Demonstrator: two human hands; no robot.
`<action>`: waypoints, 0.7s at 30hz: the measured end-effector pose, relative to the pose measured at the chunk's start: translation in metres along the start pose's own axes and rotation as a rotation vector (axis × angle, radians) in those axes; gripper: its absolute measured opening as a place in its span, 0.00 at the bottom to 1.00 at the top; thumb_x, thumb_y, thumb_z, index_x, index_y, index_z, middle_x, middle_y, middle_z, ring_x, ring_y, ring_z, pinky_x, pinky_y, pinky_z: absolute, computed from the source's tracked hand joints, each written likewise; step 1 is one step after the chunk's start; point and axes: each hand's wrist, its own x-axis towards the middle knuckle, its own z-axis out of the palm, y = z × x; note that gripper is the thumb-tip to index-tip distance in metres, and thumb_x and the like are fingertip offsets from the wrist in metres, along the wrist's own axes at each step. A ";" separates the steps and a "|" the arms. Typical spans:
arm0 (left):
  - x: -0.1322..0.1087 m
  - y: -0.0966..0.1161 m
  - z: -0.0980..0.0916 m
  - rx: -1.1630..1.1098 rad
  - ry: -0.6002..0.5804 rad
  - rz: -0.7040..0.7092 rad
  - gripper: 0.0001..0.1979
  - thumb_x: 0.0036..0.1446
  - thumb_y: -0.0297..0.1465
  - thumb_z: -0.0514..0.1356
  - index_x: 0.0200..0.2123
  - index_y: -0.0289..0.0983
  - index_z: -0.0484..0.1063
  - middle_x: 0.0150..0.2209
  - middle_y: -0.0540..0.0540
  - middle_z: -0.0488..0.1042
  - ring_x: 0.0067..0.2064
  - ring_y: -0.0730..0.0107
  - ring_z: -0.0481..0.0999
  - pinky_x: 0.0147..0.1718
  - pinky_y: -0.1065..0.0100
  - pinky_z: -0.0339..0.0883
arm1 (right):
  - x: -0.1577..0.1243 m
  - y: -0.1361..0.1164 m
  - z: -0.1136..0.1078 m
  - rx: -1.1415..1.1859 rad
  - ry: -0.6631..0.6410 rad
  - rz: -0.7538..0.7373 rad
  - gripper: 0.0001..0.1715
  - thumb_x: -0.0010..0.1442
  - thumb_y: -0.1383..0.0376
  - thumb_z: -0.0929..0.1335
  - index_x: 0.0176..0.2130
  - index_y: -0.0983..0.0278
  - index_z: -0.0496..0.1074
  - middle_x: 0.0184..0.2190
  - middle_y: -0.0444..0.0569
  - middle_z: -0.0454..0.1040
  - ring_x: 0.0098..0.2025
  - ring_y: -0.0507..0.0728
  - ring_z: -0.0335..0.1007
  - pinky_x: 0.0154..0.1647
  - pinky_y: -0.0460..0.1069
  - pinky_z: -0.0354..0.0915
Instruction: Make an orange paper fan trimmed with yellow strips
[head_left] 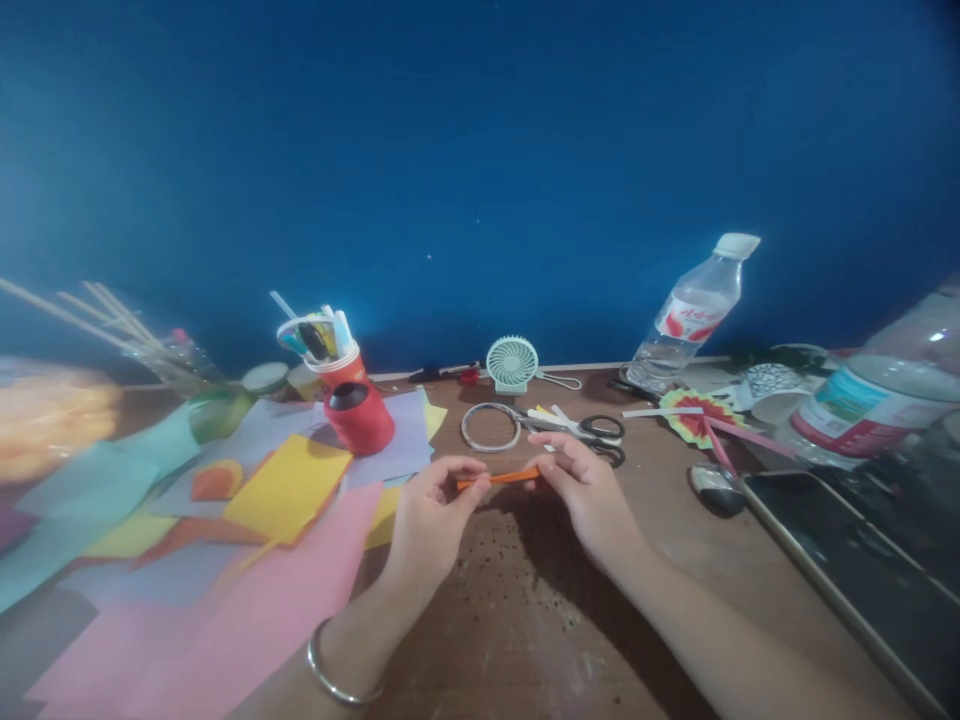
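Between my two hands, above the brown table, is a narrow folded strip of orange paper (508,477). My left hand (439,510) pinches its left end between thumb and fingers. At the other end my right hand (585,490) grips the strip with thumb and forefinger, its other fingers partly curled. Just beyond the right hand lie scissors (600,430) with black handles. A ring of clear tape or wire (490,428) rests behind the strip.
Coloured paper sheets (292,590) cover the left side, with a red thread spool (360,420) and a cup of pens (330,350) behind. A small fan (511,365) stands near the blue wall. Rightward are a tilted water bottle (697,310), a paper pinwheel (701,415) and a phone (855,560).
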 end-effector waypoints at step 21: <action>0.008 -0.007 -0.013 0.137 0.100 0.178 0.06 0.51 0.29 0.57 0.33 0.36 0.73 0.33 0.47 0.77 0.34 0.68 0.76 0.36 0.68 0.69 | 0.015 0.003 -0.017 -0.366 0.188 -0.232 0.11 0.53 0.59 0.66 0.29 0.65 0.72 0.26 0.46 0.74 0.30 0.56 0.67 0.33 0.50 0.62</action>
